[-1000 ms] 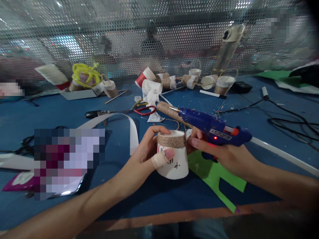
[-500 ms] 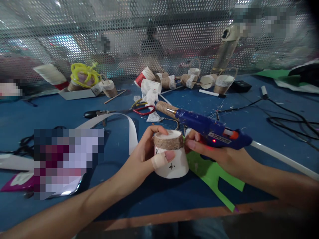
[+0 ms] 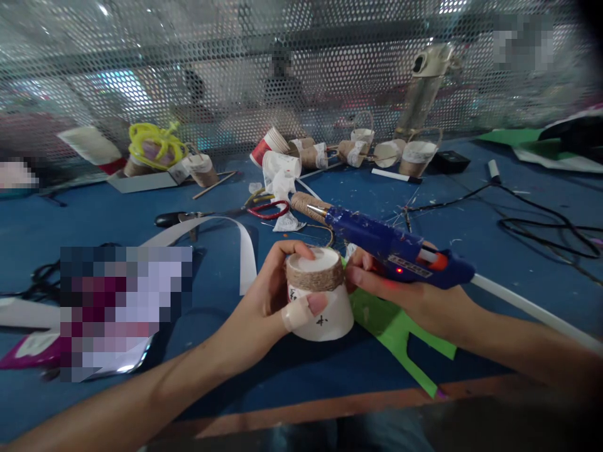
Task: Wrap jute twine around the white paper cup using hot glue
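My left hand (image 3: 271,292) grips an upside-down paper cup (image 3: 327,323), index finger on its base and bandaged thumb along its side. A band of brown twine (image 3: 323,278) is wrapped round the cup's upper part, just below the base. Wrapped round a blue hot glue gun (image 3: 372,238), my right hand (image 3: 405,292) has thumb and fingertips close together at the cup's right side; whether they also pinch the twine is hidden. The gun's nozzle points left, beyond the cup, and its red light glows. A roll of twine (image 3: 306,202) lies behind the nozzle.
Red-handled scissors (image 3: 271,210) and a white paper strip (image 3: 247,251) lie left of centre. Green felt-like material (image 3: 391,326) is under my right hand. Twine-covered cups (image 3: 417,160) stand at the back by a perforated screen (image 3: 226,94). A black cable (image 3: 513,220) coils at right.
The whole view has shifted slightly. The cup is tipped a little, so more of its base shows. Both hands keep their holds, with the glue gun nearly in the same place.
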The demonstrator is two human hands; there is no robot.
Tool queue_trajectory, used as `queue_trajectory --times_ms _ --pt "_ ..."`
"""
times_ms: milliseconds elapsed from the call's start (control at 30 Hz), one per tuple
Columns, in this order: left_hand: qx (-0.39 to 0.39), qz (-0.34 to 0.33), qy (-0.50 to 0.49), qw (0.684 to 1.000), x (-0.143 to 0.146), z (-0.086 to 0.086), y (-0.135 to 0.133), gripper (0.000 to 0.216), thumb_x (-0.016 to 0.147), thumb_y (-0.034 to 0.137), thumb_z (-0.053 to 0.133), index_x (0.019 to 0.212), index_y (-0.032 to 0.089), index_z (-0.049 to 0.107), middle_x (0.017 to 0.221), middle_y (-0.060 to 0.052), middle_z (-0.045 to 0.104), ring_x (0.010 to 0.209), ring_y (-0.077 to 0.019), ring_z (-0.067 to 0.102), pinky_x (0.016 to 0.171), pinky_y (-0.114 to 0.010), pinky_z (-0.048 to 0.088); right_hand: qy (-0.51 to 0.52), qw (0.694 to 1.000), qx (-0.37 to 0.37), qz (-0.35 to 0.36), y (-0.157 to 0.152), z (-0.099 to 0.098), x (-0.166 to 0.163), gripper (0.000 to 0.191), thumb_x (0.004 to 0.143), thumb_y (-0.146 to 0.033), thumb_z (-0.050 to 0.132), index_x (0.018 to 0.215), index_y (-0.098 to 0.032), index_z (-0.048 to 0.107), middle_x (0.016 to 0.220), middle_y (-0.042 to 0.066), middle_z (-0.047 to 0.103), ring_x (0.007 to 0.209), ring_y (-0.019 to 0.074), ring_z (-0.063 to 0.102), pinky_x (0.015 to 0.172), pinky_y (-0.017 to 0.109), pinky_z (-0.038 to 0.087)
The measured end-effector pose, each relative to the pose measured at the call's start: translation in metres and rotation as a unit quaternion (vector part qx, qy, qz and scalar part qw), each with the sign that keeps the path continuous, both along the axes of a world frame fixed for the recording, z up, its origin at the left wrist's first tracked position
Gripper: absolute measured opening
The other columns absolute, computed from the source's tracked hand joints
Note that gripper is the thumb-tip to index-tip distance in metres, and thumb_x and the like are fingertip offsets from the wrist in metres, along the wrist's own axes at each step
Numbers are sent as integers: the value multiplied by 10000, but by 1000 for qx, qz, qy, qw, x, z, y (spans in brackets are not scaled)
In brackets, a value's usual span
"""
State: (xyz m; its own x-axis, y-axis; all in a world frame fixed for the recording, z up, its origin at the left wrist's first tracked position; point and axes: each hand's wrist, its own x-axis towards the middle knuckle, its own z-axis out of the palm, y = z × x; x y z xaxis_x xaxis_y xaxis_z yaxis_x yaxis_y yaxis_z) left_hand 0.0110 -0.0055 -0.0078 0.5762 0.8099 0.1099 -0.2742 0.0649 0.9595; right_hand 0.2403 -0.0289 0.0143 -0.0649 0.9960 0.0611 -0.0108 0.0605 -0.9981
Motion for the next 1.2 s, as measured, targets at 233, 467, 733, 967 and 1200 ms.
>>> queue_trajectory --times_ms 233,467,733,967,1200 --pt "-40 2 40 998 1 -3 1 533 920 312 875 1377 386 610 1279 -8 761 1138 -196 717 934 -271 570 33 998 8 -50 0 -11 -4 284 663 -368 996 730 -259 742 739 -39 743 709 161 739 737 305 702" --pt "-76 46 28 996 1 2 2 491 831 290 940 1257 349 705 1206 12 808 1084 -188 739 907 -252 573 -1 999 26 -38 3 -10 -1 273 716 -402 983 767 -274 747 795 -27 773 740 171 735 747 312 690" --pt "-171 85 -3 982 1 20 0 521 759 349 949 1249 295 782 1212 -33 840 1044 -243 780 846 -272 619 8 999 42 -30 5 -17 7 208 779 -367 960 877 -298 790 936 -11 807 900 196 776 873 357 694" --pt "-170 61 -13 983 -3 24 -3 510 764 377 916 1251 286 796 1158 -44 847 1013 -263 789 852 -305 635 -47 996 49 -52 12 -20 13 161 811 -275 917 895 -308 783 950 -19 802 881 185 773 818 326 679" --pt "-168 33 -5 985 -3 24 -1 582 720 377 930 1264 261 760 1203 -75 843 1074 -311 785 833 -313 617 -85 988 53 -120 25 -17 18 253 753 -388 954 789 -276 730 888 35 800 872 257 791 897 473 676"
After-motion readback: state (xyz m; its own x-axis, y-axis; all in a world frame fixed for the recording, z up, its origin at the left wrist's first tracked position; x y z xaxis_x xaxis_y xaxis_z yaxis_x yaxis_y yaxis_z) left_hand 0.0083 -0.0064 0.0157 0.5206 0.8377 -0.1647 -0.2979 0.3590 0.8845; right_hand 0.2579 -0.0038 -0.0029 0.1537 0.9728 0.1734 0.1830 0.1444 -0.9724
